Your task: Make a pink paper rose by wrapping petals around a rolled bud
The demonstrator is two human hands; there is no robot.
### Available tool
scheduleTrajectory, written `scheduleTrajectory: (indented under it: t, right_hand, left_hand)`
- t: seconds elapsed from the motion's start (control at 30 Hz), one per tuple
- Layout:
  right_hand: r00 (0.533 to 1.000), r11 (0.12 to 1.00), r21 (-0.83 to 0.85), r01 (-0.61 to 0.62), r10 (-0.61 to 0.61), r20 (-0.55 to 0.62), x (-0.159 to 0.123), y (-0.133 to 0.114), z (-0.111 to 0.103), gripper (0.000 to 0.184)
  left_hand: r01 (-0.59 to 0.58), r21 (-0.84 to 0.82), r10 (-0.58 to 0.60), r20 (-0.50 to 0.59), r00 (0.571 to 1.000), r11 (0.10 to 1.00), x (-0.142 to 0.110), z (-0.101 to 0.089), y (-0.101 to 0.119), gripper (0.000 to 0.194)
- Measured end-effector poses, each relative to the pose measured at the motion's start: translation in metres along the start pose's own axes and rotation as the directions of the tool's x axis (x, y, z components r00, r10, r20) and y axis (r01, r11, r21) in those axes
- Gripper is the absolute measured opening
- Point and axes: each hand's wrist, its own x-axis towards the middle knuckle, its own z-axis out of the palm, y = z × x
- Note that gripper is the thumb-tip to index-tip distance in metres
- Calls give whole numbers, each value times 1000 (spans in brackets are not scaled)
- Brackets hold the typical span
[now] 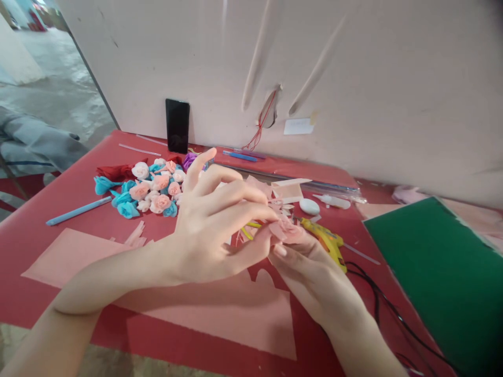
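Observation:
My right hand [310,262] is closed around the base of a pink paper flower [290,232], thumb towards me. At the flower's left side, my left hand [220,225] pinches a pink petal strip [277,231] between thumb and fingertips, its little finger raised. Below both hands lies a pink paper sheet [220,314] with a scalloped cut edge. Just beyond my right hand rests a yellow glue gun [326,238]. Yellow handles, partly hidden behind my left hand, look like scissors [248,231].
Finished pink, white and blue paper flowers [153,188] are heaped at the left on the red table [90,173]. A blue stick [78,210], a phone [177,125] leaning on the wall, a white oval object [309,206], a green board [440,277] and a black cord [389,301] surround the work.

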Motion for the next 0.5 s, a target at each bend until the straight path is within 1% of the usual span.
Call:
scheduleTrajectory:
  t: [0.07,0.17,0.23,0.3,0.33,0.37,0.4,0.43,0.47,0.5]
  right_hand:
    - [999,1000,0,13,-13,29,0,1,-1,5]
    - [997,999,-7,40,-40,64,0,2,-3,9]
    - [996,998,-26,53,-51,76,0,2,-4,9]
    - [993,995,-50,80,-76,92,-1,1,-5,8]
    - [990,992,-70,102,-95,103,-1,1,-6,8]
    - [986,986,-101,132,-121,111,0,1,-7,9]
    - [980,973,-151,175,-157,120,0,1,-9,11]
    - [970,948,-219,232,-209,126,1,1,-12,13]
    - [953,906,-300,300,-274,128,2,1,-15,14]
    - [926,843,-383,377,-354,132,3,1,-18,15]
  left_hand:
    - [-34,49,34,-14,999,998,0,-1,-1,5]
    - [-110,162,120,-52,991,981,-2,0,-5,6]
    - [-172,224,200,-111,973,959,-3,3,-8,5]
    - [-234,272,288,-177,941,933,-5,5,-10,3]
    - [-252,289,316,-200,927,923,-6,6,-10,3]
    - [-255,294,321,-205,925,921,-6,6,-10,3]
    - [-237,279,295,-189,937,931,-5,5,-9,4]
    - [-198,238,239,-157,958,951,-4,4,-7,6]
    - [-139,175,159,-107,981,975,-3,2,-5,7]
    - [-62,91,65,-39,997,994,0,-1,-2,6]
